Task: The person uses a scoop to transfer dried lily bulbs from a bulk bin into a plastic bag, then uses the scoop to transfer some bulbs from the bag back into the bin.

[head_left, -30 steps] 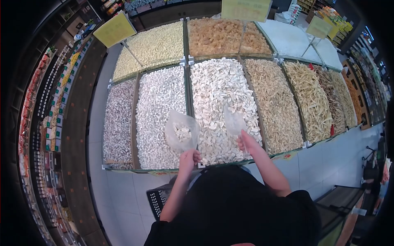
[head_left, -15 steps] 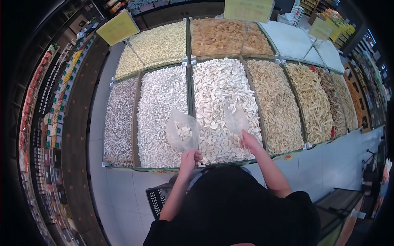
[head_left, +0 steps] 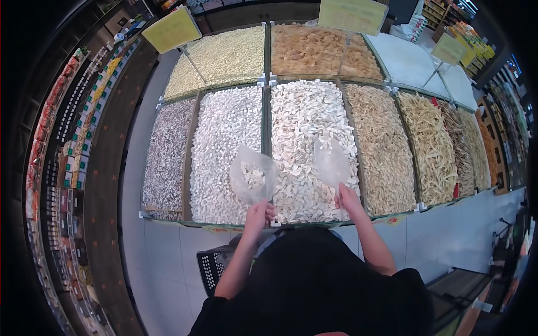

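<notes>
My left hand (head_left: 259, 215) is closed on the lower end of a clear plastic bag (head_left: 252, 175), which holds some pale flat slices and hangs over the bin of small white pieces (head_left: 224, 123). In my right hand (head_left: 346, 199) is the handle of a translucent scoop (head_left: 332, 162). The scoop lies over the bin of white slices (head_left: 308, 106), close to their surface; whether any slices are in it is hard to tell. A gap separates the bag from the scoop.
Right of the slices is a bin of tan pieces (head_left: 381, 140), then one of yellowish strips (head_left: 428, 145). Yellow signs (head_left: 171, 30) stand on poles at the back. A black perforated crate (head_left: 212, 271) is on the floor. Shelves (head_left: 106, 168) line the left.
The scoop now shows more of its broad face, and my right hand has shifted slightly right and down. My left hand still grips the bag. The whole view has shifted a little.
</notes>
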### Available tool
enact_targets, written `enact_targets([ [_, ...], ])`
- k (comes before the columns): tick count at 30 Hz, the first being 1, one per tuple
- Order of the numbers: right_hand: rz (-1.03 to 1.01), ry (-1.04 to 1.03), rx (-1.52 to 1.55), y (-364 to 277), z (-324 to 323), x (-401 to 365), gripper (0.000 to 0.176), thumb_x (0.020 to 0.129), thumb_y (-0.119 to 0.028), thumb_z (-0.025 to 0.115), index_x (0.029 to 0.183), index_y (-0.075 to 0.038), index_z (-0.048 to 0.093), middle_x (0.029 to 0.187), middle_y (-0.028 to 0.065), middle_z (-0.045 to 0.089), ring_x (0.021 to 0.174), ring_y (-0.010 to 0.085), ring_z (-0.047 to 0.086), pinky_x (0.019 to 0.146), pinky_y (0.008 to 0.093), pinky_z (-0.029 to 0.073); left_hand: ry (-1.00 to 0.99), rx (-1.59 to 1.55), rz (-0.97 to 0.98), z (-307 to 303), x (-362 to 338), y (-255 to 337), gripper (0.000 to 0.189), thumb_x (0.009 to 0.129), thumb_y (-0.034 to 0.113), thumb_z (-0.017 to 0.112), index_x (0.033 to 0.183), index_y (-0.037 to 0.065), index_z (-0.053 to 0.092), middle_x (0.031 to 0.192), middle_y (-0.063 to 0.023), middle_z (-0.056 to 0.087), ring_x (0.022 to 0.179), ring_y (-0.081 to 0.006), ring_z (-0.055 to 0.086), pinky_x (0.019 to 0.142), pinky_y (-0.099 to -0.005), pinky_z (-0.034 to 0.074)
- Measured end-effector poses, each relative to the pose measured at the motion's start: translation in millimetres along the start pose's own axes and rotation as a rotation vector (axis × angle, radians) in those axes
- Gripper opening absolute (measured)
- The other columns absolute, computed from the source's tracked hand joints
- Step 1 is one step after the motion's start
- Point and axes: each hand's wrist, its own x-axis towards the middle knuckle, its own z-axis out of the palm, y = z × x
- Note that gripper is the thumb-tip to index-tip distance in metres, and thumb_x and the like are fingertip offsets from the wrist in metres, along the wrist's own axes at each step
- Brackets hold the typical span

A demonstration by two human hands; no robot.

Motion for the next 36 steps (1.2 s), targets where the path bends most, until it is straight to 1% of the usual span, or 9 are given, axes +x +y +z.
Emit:
enact_targets([
  [3, -0.034, -0.046, -0.139, -33.2, -3.6, -42.3, 0.040, 0.105, -0.042, 0.047, 0.095, -0.004, 0.057, 0.066, 0.0046, 0.058, 0.049, 0.0141, 0.054, 0.048, 0.0288, 0.045, 0.005, 0.027, -0.022, -7.4, -2.2, 6.9, 0.046, 0.103, 0.043, 0.050, 0.084, 0.004, 0.066, 0.066, 0.0003, 0.061, 0.056, -0.0070, 0.057, 0.049, -0.0202, 0.039],
  [6, 0.037, -0.101, -0.155, -69.1, 2.5, -75.1, 0.040, 0.105, -0.041, 0.046, 0.095, -0.004, 0.058, 0.065, 0.0045, 0.059, 0.048, 0.0144, 0.055, 0.047, 0.0283, 0.044, 0.036, 0.006, -0.014, -16.3, -4.0, 9.2, 0.046, 0.101, 0.044, 0.055, 0.079, 0.005, 0.064, 0.061, 0.0028, 0.055, 0.052, -0.0054, 0.050, 0.048, -0.0202, 0.036],
  [8, 0.024, -0.220, -0.234, -86.4, 7.8, -85.8, 0.037, 0.105, -0.038, 0.048, 0.094, -0.004, 0.057, 0.065, 0.0038, 0.059, 0.048, 0.0130, 0.055, 0.047, 0.0271, 0.044, 0.085, -0.009, 0.003, -24.4, -1.5, 8.8, 0.046, 0.100, 0.043, 0.056, 0.075, 0.006, 0.063, 0.059, 0.0038, 0.051, 0.050, -0.0047, 0.046, 0.047, -0.0205, 0.034],
  [16, 0.035, -0.532, -0.342, -157.2, 77.8, -108.9, 0.035, 0.101, -0.034, 0.056, 0.084, -0.003, 0.059, 0.065, 0.0032, 0.060, 0.050, 0.0094, 0.056, 0.048, 0.0249, 0.045, 0.135, -0.050, 0.128, -11.6, 4.2, 7.0, 0.029, 0.097, 0.020, 0.058, 0.073, 0.004, 0.062, 0.057, 0.0027, 0.050, 0.050, -0.0048, 0.044, 0.047, -0.0223, 0.032],
  [19, -0.055, -0.539, -0.626, -163.9, 111.7, -102.1, 0.037, 0.098, -0.035, 0.059, 0.086, -0.001, 0.060, 0.066, 0.0086, 0.063, 0.054, 0.0178, 0.061, 0.054, 0.0305, 0.050, 0.153, -0.063, 0.179, -5.7, 0.5, 9.4, 0.027, 0.096, 0.017, 0.057, 0.073, 0.005, 0.061, 0.057, 0.0024, 0.049, 0.049, -0.0053, 0.042, 0.046, -0.0228, 0.031],
  [22, -0.504, -0.386, -1.118, -156.7, 138.4, -105.1, 0.038, 0.095, -0.037, 0.061, 0.090, 0.001, 0.060, 0.071, 0.0164, 0.065, 0.065, 0.0307, 0.066, 0.063, 0.0394, 0.053, 0.157, -0.090, 0.217, -4.0, -1.1, 8.9, 0.027, 0.096, 0.017, 0.056, 0.072, 0.005, 0.060, 0.057, 0.0024, 0.049, 0.049, -0.0055, 0.041, 0.045, -0.0230, 0.030],
  [25, -0.608, -0.141, -1.300, -136.7, 156.4, -106.2, 0.037, 0.091, -0.038, 0.066, 0.092, -0.002, 0.060, 0.074, 0.0165, 0.065, 0.072, 0.0376, 0.065, 0.069, 0.0450, 0.052, 0.150, -0.113, 0.224, -3.5, -2.9, 10.6, 0.027, 0.097, 0.017, 0.054, 0.072, 0.006, 0.059, 0.058, 0.0024, 0.048, 0.049, -0.0057, 0.041, 0.046, -0.0229, 0.029],
  [31, -0.597, -0.097, -1.241, -142.4, 144.3, -115.7, 0.034, 0.092, -0.037, 0.064, 0.092, -0.004, 0.059, 0.078, 0.0166, 0.067, 0.076, 0.0374, 0.067, 0.067, 0.0475, 0.052, 0.183, -0.170, 0.237, -2.9, -2.1, 8.5, 0.026, 0.097, 0.017, 0.054, 0.074, 0.006, 0.058, 0.058, 0.0027, 0.047, 0.049, -0.0058, 0.041, 0.046, -0.0230, 0.030],
  [36, -0.624, 0.002, -0.916, -142.1, 112.9, -117.1, 0.031, 0.092, -0.031, 0.067, 0.085, -0.003, 0.058, 0.069, 0.0143, 0.063, 0.066, 0.0332, 0.064, 0.061, 0.0431, 0.048, 0.171, -0.187, 0.217, -7.9, 4.9, 2.5, 0.031, 0.100, 0.025, 0.056, 0.075, 0.006, 0.059, 0.057, 0.0031, 0.046, 0.047, -0.0054, 0.039, 0.044, -0.0225, 0.029],
])
